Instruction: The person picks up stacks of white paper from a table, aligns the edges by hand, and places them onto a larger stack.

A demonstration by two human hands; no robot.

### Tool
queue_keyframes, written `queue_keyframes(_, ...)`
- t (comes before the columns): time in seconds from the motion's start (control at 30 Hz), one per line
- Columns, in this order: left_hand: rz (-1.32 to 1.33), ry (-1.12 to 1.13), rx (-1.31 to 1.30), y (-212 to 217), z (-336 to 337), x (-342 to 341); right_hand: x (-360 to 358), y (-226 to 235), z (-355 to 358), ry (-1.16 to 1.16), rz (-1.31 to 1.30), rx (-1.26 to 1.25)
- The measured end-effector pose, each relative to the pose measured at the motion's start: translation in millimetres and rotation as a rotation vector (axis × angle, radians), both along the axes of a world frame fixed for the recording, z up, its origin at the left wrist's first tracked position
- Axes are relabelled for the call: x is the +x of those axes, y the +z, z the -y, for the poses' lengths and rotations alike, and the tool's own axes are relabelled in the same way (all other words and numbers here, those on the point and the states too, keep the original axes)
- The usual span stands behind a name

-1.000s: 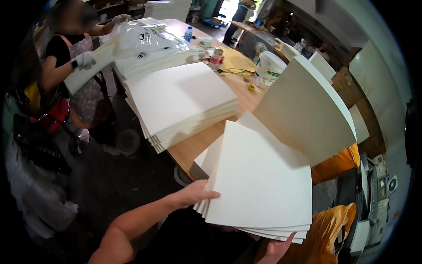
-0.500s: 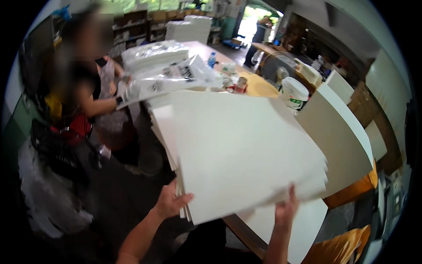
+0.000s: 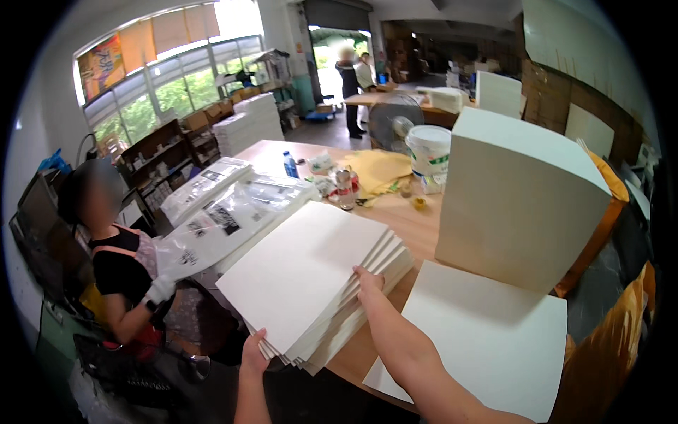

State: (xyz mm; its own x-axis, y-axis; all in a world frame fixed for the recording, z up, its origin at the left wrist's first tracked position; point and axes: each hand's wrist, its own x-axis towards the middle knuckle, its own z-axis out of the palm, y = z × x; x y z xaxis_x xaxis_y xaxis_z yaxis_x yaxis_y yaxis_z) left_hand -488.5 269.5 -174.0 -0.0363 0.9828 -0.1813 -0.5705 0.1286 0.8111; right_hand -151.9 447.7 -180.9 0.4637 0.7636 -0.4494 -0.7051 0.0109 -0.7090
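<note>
A fanned pile of large white boards (image 3: 304,272) lies at the table's near side, its layers stepped along the right edge. My left hand (image 3: 254,351) grips the near left corner, thumb on top and the other fingers mostly hidden. Against the right edge, my right hand (image 3: 369,283) is closed on the stepped layers. To the right of that arm a flat white board (image 3: 487,332) rests on the table, partly covered by my forearm. Behind it stands a tall, thick stack of white boards (image 3: 519,205).
A co-worker's gloved hand (image 3: 161,290) is at a clear plastic-wrapped package (image 3: 233,219) on the left. On the wooden table (image 3: 417,237) are a white bucket (image 3: 429,150), a blue bottle (image 3: 290,165), a glass jar (image 3: 345,188) and yellow cloth (image 3: 381,172). A fan (image 3: 397,120) stands beyond.
The pile of boards has come down and to the left, turned so its layers fan out at the right. My right hand has moved up along its right edge. The view has tilted up.
</note>
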Motion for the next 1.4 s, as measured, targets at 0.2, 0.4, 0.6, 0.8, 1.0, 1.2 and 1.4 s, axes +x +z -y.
queue_keyframes(0.2,-0.130,-0.053,-0.065,20.0,11.9,0.5,-7.7,-2.4,12.5,-0.018,0.040,-0.228)
queue_keyframes(0.4,-0.074,-0.166,-0.043,7.6,-13.9,-3.1,6.4,58.4,36.7,-0.011,0.176,-0.273)
queue_keyframes(0.6,-0.076,-0.096,0.074,-25.5,-0.9,-39.0,-1.1,184.7,303.1,0.495,0.818,0.370)
queue_keyframes(0.8,-0.607,0.889,0.314,7.5,77.4,72.7,119.1,136.4,593.5,-0.157,1.492,-0.003)
queue_keyframes(1.0,-0.563,-0.693,0.985,120.4,210.5,351.9,240.0,69.7,685.4,-0.680,1.188,-0.434)
queue_keyframes(1.2,-0.669,-1.123,1.308,111.6,252.2,465.6,249.3,86.7,686.4,-0.284,1.302,-0.701)
queue_keyframes(1.4,-0.614,-1.104,1.159,105.5,259.2,466.8,258.9,130.1,682.8,-0.088,1.494,-0.777)
